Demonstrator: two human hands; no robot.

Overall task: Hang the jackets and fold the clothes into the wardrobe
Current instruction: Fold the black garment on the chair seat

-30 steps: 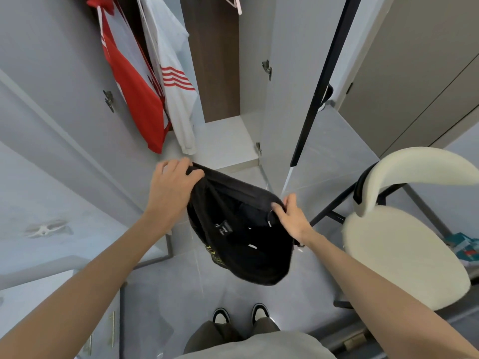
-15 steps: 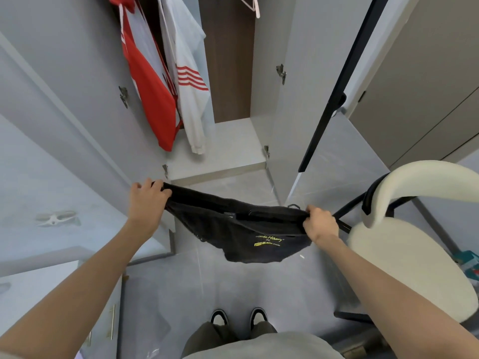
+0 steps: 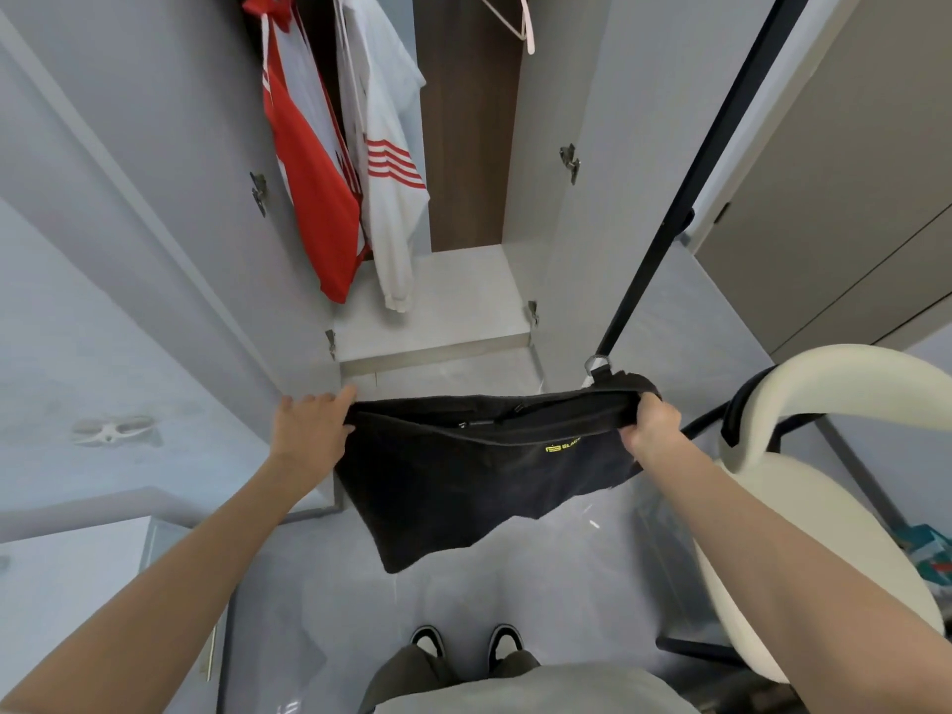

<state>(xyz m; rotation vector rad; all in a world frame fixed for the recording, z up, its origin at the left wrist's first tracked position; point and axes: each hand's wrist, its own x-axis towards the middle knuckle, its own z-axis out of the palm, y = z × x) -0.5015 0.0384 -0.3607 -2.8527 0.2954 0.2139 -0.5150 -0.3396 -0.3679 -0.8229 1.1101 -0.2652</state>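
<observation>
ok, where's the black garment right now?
Head view, centre: the black garment hangs stretched between the left hand and right hand, above the floor just in front of the open wardrobe, with the cream chair to its right.

Jackets hanging inside wardrobe, garment in front of it, chair at right

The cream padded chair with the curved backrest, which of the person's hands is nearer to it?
Right. The right hand grips the black garment just beside the cream padded chair; the left hand holds the far end, by the grey wardrobe door.
</observation>
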